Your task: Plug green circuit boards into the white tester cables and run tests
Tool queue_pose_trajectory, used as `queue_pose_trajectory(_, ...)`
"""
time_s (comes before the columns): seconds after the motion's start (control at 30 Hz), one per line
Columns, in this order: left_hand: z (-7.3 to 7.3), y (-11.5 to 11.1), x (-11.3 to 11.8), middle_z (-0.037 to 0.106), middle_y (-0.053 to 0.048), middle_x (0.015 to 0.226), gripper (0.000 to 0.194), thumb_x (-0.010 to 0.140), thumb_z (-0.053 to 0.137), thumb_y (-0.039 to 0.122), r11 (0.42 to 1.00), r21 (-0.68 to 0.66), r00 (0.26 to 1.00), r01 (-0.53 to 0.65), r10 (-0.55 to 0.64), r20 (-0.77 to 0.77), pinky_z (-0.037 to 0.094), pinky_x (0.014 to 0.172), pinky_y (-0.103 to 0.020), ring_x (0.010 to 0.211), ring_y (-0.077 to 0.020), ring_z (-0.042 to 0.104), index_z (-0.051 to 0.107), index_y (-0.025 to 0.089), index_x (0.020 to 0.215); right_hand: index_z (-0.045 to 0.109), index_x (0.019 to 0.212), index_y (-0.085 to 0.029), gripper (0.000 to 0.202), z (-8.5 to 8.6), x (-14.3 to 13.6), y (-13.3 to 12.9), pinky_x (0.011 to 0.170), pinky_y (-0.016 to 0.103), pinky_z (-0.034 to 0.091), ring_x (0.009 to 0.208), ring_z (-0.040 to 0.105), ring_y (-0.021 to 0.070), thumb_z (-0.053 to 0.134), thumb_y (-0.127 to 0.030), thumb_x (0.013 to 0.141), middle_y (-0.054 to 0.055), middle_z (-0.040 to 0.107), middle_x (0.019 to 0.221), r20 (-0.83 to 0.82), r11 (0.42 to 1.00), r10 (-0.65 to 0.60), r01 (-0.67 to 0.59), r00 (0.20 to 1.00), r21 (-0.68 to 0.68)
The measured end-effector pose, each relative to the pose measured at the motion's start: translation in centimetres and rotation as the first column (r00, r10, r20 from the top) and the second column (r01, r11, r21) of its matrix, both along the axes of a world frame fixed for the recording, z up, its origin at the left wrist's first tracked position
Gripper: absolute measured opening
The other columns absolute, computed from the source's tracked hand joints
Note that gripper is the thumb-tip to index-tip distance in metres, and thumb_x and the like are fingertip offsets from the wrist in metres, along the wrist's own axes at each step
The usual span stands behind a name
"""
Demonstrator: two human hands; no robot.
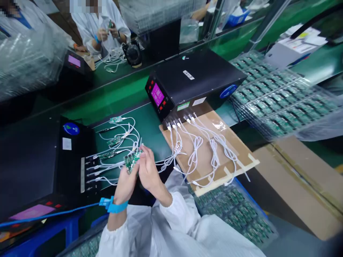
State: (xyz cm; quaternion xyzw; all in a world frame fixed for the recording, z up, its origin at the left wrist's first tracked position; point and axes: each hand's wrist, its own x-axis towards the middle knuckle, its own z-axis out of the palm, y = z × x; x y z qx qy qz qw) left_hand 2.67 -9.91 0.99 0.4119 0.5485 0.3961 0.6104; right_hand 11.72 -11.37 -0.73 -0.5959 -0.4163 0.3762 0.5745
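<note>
A green circuit board (131, 160) is held in front of me, over the near edge of the bench. My left hand (127, 184), with a blue wrist strap (114, 206) below it, grips the board from underneath with the thumb on top. At the board's right edge, my right hand (148, 169) has its fingers pressed together. A small pale tip shows at those fingertips, but what they pinch is hidden. Behind the board, several circuit boards (115, 141) lie on the green bench, joined to white cables (131, 130).
A black test box (198, 76) with a lit purple screen stands ahead, its white cables (197, 142) spread over cardboard (206, 123). Another black box (29, 153) is at left. Board-filled trays (284, 89) stand at right; another tray (235, 210) is lower. Across the bench, a person (100, 25) handles something small.
</note>
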Motion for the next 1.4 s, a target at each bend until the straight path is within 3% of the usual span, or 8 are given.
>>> queue_pose_trajectory(0.17, 0.8, 2.1, -1.0, 0.08, -0.01, 0.101, 0.033, 0.072, 0.09, 0.036, 0.974, -0.097, 0.957, -0.206, 0.221, 0.19, 0.056, 0.107, -0.048, 0.112, -0.0324, 0.073, 0.078, 0.016, 0.096, 0.062, 0.138, -0.018, 0.043, 1.1, 2.9, -0.2, 0.109, 0.038, 0.051, 0.124, 0.063, 0.0218, 0.036, -0.04, 0.11, 0.014, 0.065, 0.13, 0.13, 0.99, -0.132, 0.125, 0.983, 0.061)
queue_pose_trajectory(0.3, 1.1, 3.4, -1.9, 0.08, -0.007, 0.094, 0.022, 0.077, 0.085, 0.03, 0.942, -0.091, 0.923, -0.322, 0.334, 0.19, 0.062, 0.099, -0.045, 0.103, -0.0294, 0.076, 0.077, 0.015, 0.091, 0.073, 0.111, -0.017, 0.032, 1.1, 9.2, -0.8, 0.093, 0.036, 0.052, 0.101, 0.069, 0.0229, 0.044, -0.031, 0.107, 0.013, 0.073, 0.108, 0.418, 0.901, -0.401, 0.433, 0.815, 0.02)
queue_pose_trajectory(0.47, 1.3, 4.2, -2.0, 0.079, -0.009, 0.095, 0.016, 0.084, 0.078, 0.026, 0.948, -0.102, 0.935, -0.302, 0.316, 0.162, 0.064, 0.095, -0.04, 0.099, -0.0258, 0.077, 0.077, 0.013, 0.093, 0.077, 0.111, -0.015, 0.034, 0.5, 14.5, 1.2, 0.082, 0.035, 0.046, 0.091, 0.071, 0.0268, 0.044, -0.024, 0.106, 0.016, 0.078, 0.102, 0.626, 0.794, -0.246, 0.524, 0.74, -0.308)
queue_pose_trajectory(0.67, 1.8, 4.2, -2.3, 0.08, -0.008, 0.097, 0.024, 0.081, 0.082, 0.031, 0.974, -0.089, 0.959, -0.208, 0.221, 0.179, 0.063, 0.099, -0.049, 0.098, -0.0277, 0.077, 0.078, 0.016, 0.1, 0.077, 0.105, -0.015, 0.038, 0.9, 15.0, 2.8, 0.079, 0.034, 0.041, 0.09, 0.071, 0.0277, 0.044, -0.033, 0.108, 0.017, 0.078, 0.096, 0.676, 0.746, -0.136, 0.524, 0.724, -0.411)
queue_pose_trajectory(0.87, 2.2, 3.9, -2.7, 0.08, -0.007, 0.104, 0.024, 0.082, 0.083, 0.033, 0.976, -0.058, 0.958, -0.208, 0.215, 0.187, 0.058, 0.108, -0.051, 0.109, -0.0288, 0.075, 0.078, 0.019, 0.102, 0.076, 0.101, -0.015, 0.031, 1.2, 15.0, 2.3, 0.079, 0.03, 0.041, 0.092, 0.071, 0.0255, 0.049, -0.027, 0.106, 0.015, 0.078, 0.095, 0.678, 0.781, -0.073, 0.464, 0.732, -0.417)
queue_pose_trajectory(1.0, 2.0, 3.7, -3.0, 0.08, -0.007, 0.105, 0.023, 0.084, 0.081, 0.031, 0.97, -0.077, 0.948, -0.231, 0.242, 0.205, 0.055, 0.111, -0.05, 0.11, -0.0275, 0.075, 0.078, 0.019, 0.104, 0.077, 0.095, -0.018, 0.03, 0.8, 14.9, 2.6, 0.077, 0.029, 0.041, 0.087, 0.071, 0.0231, 0.049, -0.024, 0.105, 0.011, 0.077, 0.088, 0.667, 0.835, -0.094, 0.424, 0.739, -0.351)
queue_pose_trajectory(1.23, 2.0, 3.8, -3.4, 0.08, -0.008, 0.103, 0.017, 0.086, 0.078, 0.026, 0.959, -0.107, 0.933, -0.262, 0.28, 0.227, 0.057, 0.108, -0.047, 0.106, -0.0261, 0.075, 0.078, 0.017, 0.101, 0.078, 0.098, -0.016, 0.026, 0.0, 14.8, 3.5, 0.073, 0.03, 0.042, 0.078, 0.07, 0.0228, 0.053, -0.021, 0.101, 0.012, 0.077, 0.085, 0.673, 0.812, -0.144, 0.476, 0.725, -0.339)
queue_pose_trajectory(1.4, 1.9, 4.1, -3.5, 0.079, -0.01, 0.107, 0.03, 0.087, 0.078, 0.041, 0.976, -0.078, 0.939, -0.204, 0.218, 0.268, 0.06, 0.101, -0.044, 0.11, -0.0276, 0.073, 0.078, 0.018, 0.106, 0.078, 0.105, -0.011, 0.028, 0.0, 15.2, 3.2, 0.077, 0.03, 0.045, 0.081, 0.071, 0.0228, 0.052, -0.021, 0.1, 0.015, 0.078, 0.087, 0.654, 0.835, -0.162, 0.456, 0.739, -0.309)
